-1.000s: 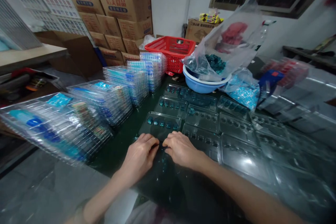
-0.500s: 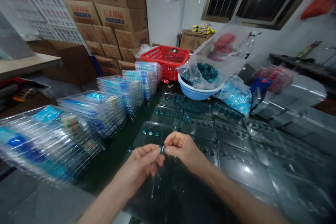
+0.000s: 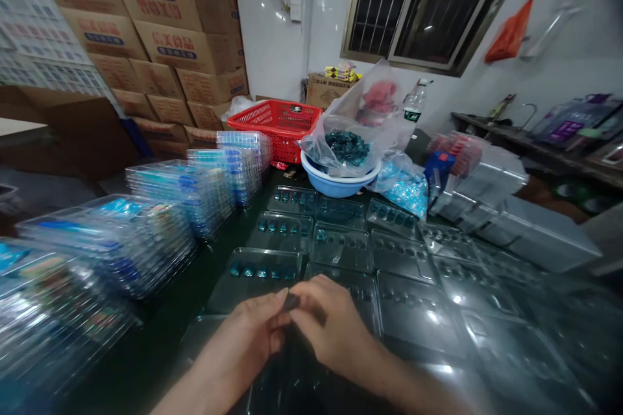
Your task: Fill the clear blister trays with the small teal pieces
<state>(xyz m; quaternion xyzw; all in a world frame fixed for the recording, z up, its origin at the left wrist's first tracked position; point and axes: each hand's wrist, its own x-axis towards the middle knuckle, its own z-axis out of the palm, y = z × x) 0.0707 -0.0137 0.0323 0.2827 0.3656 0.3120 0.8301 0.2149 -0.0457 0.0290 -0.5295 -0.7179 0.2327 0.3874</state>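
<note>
A clear tray (image 3: 233, 295) lies just beyond my hands; left hand (image 3: 250, 331) and right hand (image 3: 333, 321) meet, fingertips pinching a small dark piece (image 3: 291, 301) between them; best grip lightly, thumbs steady, against slipping.

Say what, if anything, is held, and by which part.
The left hand and right hand pinch a small dark piece at opposite sides; details blurred.
</note>
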